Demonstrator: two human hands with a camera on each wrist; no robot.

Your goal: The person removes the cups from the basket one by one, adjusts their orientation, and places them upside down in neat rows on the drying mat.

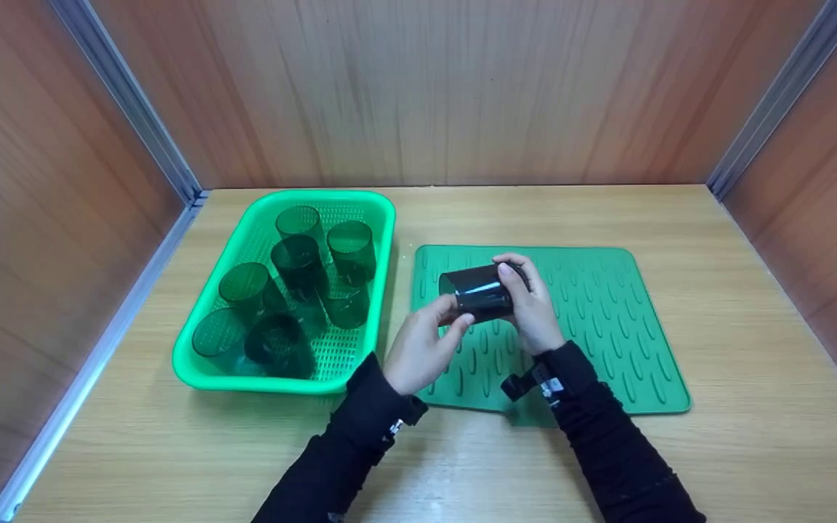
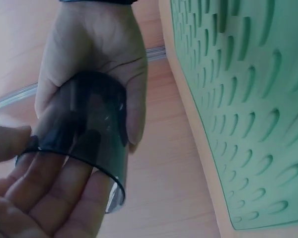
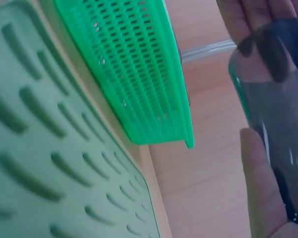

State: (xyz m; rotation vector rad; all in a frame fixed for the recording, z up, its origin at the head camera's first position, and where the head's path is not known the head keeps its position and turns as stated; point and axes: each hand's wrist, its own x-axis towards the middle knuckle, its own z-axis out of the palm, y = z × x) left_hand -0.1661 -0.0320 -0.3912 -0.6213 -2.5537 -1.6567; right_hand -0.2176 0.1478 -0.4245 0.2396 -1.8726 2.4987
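Note:
Both hands hold one dark translucent green cup (image 1: pixel 478 292) on its side above the left part of the green ribbed mat (image 1: pixel 607 327). My left hand (image 1: pixel 426 341) grips the cup's rim end from below and the left; its fingers (image 2: pixel 49 193) show through the cup (image 2: pixel 84 129) in the left wrist view. My right hand (image 1: pixel 531 301) wraps the cup's other end, thumb over the top. In the right wrist view the cup (image 3: pixel 278 114) fills the right side, with my right thumb (image 3: pixel 258 183) against it.
A bright green perforated basket (image 1: pixel 208 363) sits left of the mat and holds several more dark green cups (image 1: pixel 301 261). Wooden walls close in the back and both sides. Bare wooden tabletop (image 1: pixel 753 290) lies right of the mat and along the front.

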